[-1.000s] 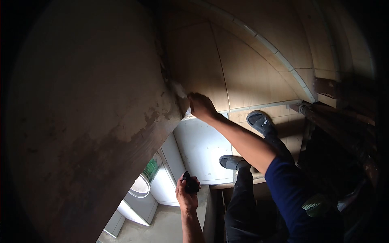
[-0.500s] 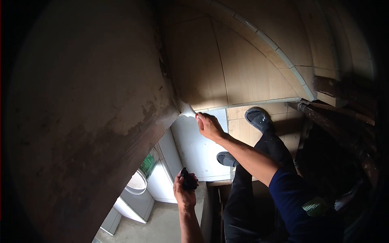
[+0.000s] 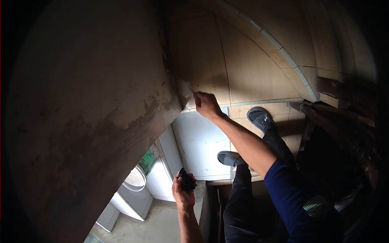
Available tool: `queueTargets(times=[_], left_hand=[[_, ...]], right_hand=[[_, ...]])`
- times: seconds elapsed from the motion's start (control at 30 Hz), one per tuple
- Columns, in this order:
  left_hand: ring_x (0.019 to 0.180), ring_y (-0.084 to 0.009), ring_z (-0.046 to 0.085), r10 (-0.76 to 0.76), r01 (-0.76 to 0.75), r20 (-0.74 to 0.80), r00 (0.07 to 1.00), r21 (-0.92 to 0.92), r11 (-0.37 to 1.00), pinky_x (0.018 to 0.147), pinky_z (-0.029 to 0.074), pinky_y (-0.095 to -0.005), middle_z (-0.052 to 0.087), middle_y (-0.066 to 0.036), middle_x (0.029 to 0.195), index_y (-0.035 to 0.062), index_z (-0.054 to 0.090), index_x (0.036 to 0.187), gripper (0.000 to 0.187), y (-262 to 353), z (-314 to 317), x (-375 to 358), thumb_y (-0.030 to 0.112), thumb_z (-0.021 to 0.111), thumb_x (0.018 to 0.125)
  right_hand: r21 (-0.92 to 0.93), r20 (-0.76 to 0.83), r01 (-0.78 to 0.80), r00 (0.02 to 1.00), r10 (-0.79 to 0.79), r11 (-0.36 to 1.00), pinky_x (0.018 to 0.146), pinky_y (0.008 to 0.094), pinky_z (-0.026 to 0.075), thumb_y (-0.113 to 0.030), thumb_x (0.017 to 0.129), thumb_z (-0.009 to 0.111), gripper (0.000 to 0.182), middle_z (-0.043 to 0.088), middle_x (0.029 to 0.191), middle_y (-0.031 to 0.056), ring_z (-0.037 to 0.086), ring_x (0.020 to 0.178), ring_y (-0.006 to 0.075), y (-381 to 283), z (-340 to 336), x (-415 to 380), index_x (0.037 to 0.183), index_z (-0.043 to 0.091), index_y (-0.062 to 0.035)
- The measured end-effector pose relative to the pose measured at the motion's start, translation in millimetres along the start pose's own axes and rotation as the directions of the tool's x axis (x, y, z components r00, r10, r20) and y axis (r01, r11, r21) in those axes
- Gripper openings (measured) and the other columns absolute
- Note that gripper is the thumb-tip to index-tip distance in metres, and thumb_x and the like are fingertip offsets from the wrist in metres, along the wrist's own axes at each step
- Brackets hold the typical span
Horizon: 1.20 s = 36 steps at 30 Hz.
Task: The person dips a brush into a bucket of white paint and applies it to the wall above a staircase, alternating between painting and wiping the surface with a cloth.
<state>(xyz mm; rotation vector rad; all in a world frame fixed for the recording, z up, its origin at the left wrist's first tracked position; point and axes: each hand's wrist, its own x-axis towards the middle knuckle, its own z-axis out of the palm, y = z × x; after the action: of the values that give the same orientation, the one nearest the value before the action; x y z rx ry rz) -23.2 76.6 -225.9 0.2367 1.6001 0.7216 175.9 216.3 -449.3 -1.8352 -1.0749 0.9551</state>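
My right hand (image 3: 207,105) is closed round a brush (image 3: 186,87) with pale bristles, partly blurred; its handle is hidden in the fist. The bristles meet the corner where the tan tiled wall (image 3: 202,52) joins the rough, stained plaster wall (image 3: 89,101). Lower down, my left hand (image 3: 184,197) is wrapped round a small black object (image 3: 187,181), too dark to make out its kind. It is held above the grey floor, apart from the walls.
White-grey slab steps (image 3: 200,141) lie below the corner. A clear bucket (image 3: 135,178) and a green container (image 3: 148,160) stand at lower left. My sandalled feet (image 3: 259,117) are on tan tiles. Brown rails (image 3: 336,125) run along the right.
My right hand has moved up with the brush, from the wall's bottom edge to higher in the corner. My left hand has barely moved.
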Motion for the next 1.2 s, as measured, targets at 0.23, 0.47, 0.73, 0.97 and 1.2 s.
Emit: queueTargets(times=[0.23, 0.47, 0.73, 0.97, 1.2], left_hand=[[0.075, -0.0254, 0.062, 0.007, -0.007, -0.012, 1.0, -0.02, 1.0, 0.062, 0.052, -0.0335, 0.063, -0.017, 0.092, -0.0006, 0.048, 0.118, 0.04, -6.8, -3.9, -2.5, 0.026, 0.051, 0.088], [0.075, -0.0258, 0.061, 0.011, -0.011, 0.005, 1.0, -0.025, 1.0, 0.062, 0.051, -0.0336, 0.063, -0.017, 0.091, -0.0014, 0.048, 0.118, 0.039, -8.8, 1.0, -6.9, 0.025, 0.051, 0.089], [0.076, -0.0272, 0.06, 0.0, 0.0, -0.02, 1.0, -0.002, 1.0, 0.062, 0.05, -0.0351, 0.062, -0.017, 0.09, 0.0049, 0.048, 0.112, 0.032, -5.6, -4.9, -8.2, 0.026, 0.05, 0.088], [0.075, -0.0255, 0.061, 0.022, -0.022, 0.007, 1.0, -0.005, 1.0, 0.061, 0.051, -0.0331, 0.062, -0.017, 0.091, -0.0008, 0.048, 0.119, 0.041, -9.7, -0.9, -9.8, 0.026, 0.051, 0.088], [0.075, -0.0253, 0.061, 0.019, -0.019, -0.033, 0.999, 0.007, 1.0, 0.061, 0.051, -0.033, 0.062, -0.017, 0.09, -0.0011, 0.048, 0.119, 0.041, -8.2, -6.4, -7.2, 0.026, 0.051, 0.089]], right_hand=[[-0.201, 0.212, 0.034, 0.977, 0.009, 0.979, 0.063, 0.0412, 0.049, -0.007, 0.081, 0.052, 0.01, 0.064, 0.077, 0.0185, 0.063, 0.072, 0.0358, 17.6, 25.2, 5.0, 0.077, 0.061, -0.0037], [-0.023, 0.232, -0.018, 0.972, 0.023, 1.0, 0.061, 0.0418, 0.05, -0.008, 0.082, 0.054, 0.009, 0.064, 0.074, 0.0202, 0.063, 0.069, 0.0373, 9.6, 14.4, -81.1, 0.08, 0.059, -0.0014], [-0.185, 0.247, -0.068, 0.962, 0.114, 0.98, 0.066, 0.0433, 0.05, -0.01, 0.082, 0.051, 0.013, 0.064, 0.078, 0.021, 0.062, 0.073, 0.0381, -0.5, 23.9, -29.4, 0.077, 0.06, -0.0004], [-0.086, 0.179, -0.048, 0.982, 0.063, 0.995, 0.071, 0.0398, 0.052, -0.009, 0.082, 0.052, 0.015, 0.066, 0.085, 0.0182, 0.064, 0.081, 0.0349, -31.7, -27.8, 5.5, 0.083, 0.065, -0.0033], [-0.267, 0.133, 0.143, 0.985, -0.11, 0.953, 0.069, 0.0441, 0.053, -0.008, 0.072, 0.053, 0.012, 0.064, 0.078, 0.0201, 0.064, 0.073, 0.0367, 8.6, 33.4, 66.5, 0.068, 0.064, -0.0021]])
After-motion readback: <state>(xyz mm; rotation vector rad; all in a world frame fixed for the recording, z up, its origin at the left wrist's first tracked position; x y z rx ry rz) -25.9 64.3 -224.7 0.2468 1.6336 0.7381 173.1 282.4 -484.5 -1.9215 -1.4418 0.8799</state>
